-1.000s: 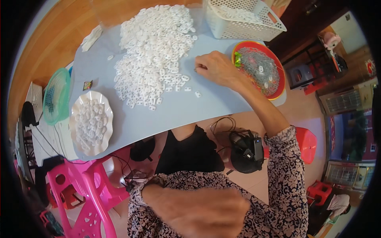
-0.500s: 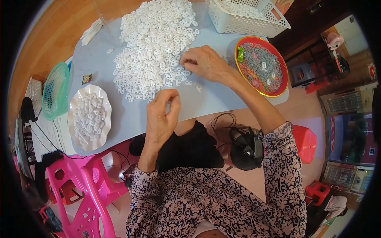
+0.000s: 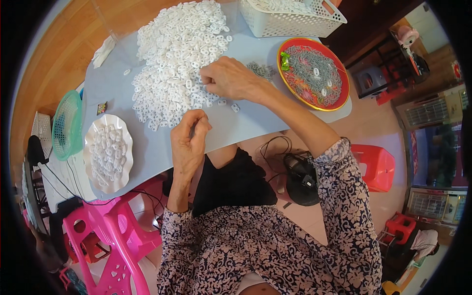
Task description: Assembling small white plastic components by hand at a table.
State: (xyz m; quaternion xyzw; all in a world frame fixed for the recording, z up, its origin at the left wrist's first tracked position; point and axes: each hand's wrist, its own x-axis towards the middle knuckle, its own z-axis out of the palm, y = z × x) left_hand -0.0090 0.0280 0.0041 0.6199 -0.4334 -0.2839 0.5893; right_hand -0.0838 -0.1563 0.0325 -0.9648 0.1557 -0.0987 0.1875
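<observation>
Fingers [image 3: 209, 81] of the right hand [image 3: 231, 78] are curled together at the near-right fringe of the heap of white rings [image 3: 179, 54], touching it; whether a ring is pinched cannot be told. Left hand [image 3: 189, 140], loosely closed with its contents hidden, hovers over the tabletop [image 3: 236, 128] near its front edge, just short of the heap. Bare surface lies between the hands, the white scalloped dish [image 3: 108, 152] at the left corner, the red plate [image 3: 314, 73] at the right edge.
</observation>
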